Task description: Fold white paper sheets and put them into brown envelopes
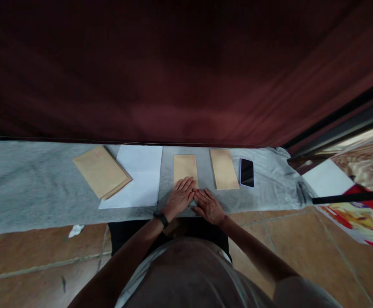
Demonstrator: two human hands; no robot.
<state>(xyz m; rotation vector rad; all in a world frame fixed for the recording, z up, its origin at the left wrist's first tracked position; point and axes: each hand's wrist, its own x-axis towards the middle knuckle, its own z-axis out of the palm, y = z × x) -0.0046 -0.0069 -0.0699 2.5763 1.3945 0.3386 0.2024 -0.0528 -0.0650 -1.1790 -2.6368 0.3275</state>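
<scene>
A brown paper envelope (184,166) lies flat on the grey cloth in front of me, its near end covered by my hands. My left hand (180,196) rests flat on its lower part, fingers stretched out. Beside it, my right hand (208,205) lies at the envelope's near right corner with fingers extended, its fingertips close to the left hand. To the right is another brown envelope (224,169). Over on the left, a stack of brown envelopes (101,171) partly overlaps white paper (143,175).
A phone (247,173) lies right of the envelopes on the grey cloth (39,184). A dark red curtain (173,85) hangs behind. At the far right are a black bar (350,197) and a colourful printed box (362,218). White scrap (76,230) lies on the tiled floor.
</scene>
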